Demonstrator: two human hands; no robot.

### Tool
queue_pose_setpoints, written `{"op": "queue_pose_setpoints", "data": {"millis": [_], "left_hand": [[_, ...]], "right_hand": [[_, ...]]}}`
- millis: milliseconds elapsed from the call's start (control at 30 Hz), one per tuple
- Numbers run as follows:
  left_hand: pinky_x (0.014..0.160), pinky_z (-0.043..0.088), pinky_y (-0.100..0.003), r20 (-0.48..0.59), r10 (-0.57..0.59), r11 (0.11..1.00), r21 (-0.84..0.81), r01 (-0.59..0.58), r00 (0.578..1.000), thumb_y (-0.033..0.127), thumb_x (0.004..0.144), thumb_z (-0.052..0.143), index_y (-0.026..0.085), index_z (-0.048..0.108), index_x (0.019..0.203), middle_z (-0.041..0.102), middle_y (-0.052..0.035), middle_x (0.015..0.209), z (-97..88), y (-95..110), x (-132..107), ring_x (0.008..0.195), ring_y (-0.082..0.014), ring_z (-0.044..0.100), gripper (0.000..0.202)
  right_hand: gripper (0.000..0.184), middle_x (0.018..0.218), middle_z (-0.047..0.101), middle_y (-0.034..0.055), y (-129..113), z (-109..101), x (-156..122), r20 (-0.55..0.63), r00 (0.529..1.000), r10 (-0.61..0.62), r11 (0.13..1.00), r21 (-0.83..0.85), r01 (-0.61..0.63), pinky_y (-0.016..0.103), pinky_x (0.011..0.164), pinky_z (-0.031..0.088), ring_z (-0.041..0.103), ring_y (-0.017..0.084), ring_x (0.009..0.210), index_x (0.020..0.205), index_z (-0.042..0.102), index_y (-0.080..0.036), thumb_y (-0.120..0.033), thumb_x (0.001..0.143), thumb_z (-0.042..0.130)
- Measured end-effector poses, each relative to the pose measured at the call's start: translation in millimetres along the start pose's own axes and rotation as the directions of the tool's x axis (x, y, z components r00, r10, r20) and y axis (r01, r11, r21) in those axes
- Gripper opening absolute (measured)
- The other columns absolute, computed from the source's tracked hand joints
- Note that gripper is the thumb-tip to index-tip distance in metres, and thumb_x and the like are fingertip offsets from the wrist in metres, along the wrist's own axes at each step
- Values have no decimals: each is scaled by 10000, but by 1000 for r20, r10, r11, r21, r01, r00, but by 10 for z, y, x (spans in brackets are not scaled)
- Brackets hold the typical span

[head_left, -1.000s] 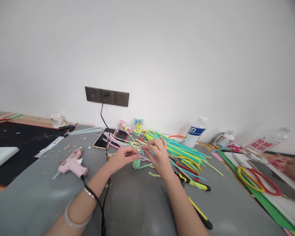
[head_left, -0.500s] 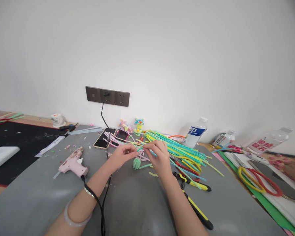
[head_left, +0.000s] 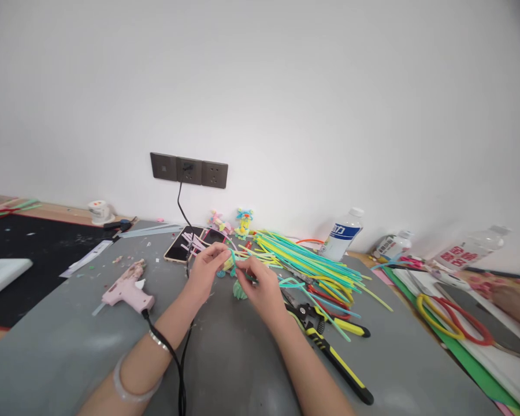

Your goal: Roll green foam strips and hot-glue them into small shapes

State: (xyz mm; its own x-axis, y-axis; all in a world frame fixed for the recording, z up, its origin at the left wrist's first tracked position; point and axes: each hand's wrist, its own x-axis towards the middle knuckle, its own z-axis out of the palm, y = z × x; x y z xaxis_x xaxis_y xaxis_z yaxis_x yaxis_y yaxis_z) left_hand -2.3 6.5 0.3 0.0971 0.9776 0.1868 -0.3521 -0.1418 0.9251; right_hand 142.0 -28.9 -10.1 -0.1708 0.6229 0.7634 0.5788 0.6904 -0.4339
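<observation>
A teal pipe cleaner (head_left: 233, 261) is pinched between my two hands above the grey tabletop. My left hand (head_left: 205, 270) is closed on its upper part, with the fingertips together. Opposite it, my right hand (head_left: 260, 284) grips the same pipe cleaner lower down with thumb and fingers. Just under my right hand's fingertips lies a mint-green coiled bundle (head_left: 239, 290), partly hidden by that hand. A loose pile of yellow and teal pipe cleaners (head_left: 312, 260) spreads to the right. Yellow-and-black pliers (head_left: 329, 341) lie in front of that pile.
A pink glue gun (head_left: 130, 289) with its cable rests on the left. Phones (head_left: 182, 245), small figures (head_left: 244, 222) and a bottle (head_left: 342, 234) stand or lie towards the wall. Scissors (head_left: 442, 318) and another person's hand (head_left: 517, 300) are at far right.
Both hands have drawn in and turned, and the right has moved down and left. The teal pipe cleaner now stands more upright between them. More of the pliers shows.
</observation>
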Motion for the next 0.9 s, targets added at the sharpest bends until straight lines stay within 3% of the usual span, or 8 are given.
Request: {"op": "queue_pose_setpoints", "data": {"millis": [100,200,367,533,700,900], "left_hand": [[491,263,-223,-33,-39,999,-24,39,999,419,658,780,159,639,752,417,59,566,-7,-49,16,521,-73,328,310],[484,251,-222,-31,-57,996,73,59,998,481,659,774,143,682,781,428,52,543,-47,-82,41,518,-75,340,371],[484,232,-225,79,-59,968,247,38,995,572,713,704,123,734,828,445,38,545,-79,-32,47,520,-80,341,464],[545,299,-235,209,-29,928,369,-51,977,513,754,689,133,694,706,505,18,591,-86,-24,35,577,-101,394,383],[611,361,-253,317,-71,880,467,-90,946,428,762,689,132,700,702,605,-20,678,-131,-84,63,651,-135,483,302],[605,332,-252,393,-155,847,525,-83,906,389,728,703,138,639,636,541,4,648,-105,-57,29,633,-128,445,275]], "right_hand": [[105,767,638,14,54,12,-4,35,999,20,1000,12,-21,249,583,453,589,147,648,967,599,-214,-165,916,521],[126,827,664,38,137,-71,25,-27,999,30,999,-30,-31,283,677,457,618,169,746,973,614,-208,-161,937,503],[133,865,685,28,199,-289,89,-89,996,-16,970,-242,-6,364,827,353,601,193,835,921,650,-230,-178,950,532],[141,831,653,3,201,-341,87,-3,998,-60,949,-310,56,407,969,277,589,173,824,943,679,-263,-179,943,566],[120,826,652,-3,205,-326,80,-21,997,-79,936,-346,67,411,1003,259,588,167,830,926,696,-270,-215,937,590],[114,857,665,0,194,-304,86,4,984,-181,922,-347,171,416,1004,273,601,158,818,918,701,-267,-211,931,602]]}}
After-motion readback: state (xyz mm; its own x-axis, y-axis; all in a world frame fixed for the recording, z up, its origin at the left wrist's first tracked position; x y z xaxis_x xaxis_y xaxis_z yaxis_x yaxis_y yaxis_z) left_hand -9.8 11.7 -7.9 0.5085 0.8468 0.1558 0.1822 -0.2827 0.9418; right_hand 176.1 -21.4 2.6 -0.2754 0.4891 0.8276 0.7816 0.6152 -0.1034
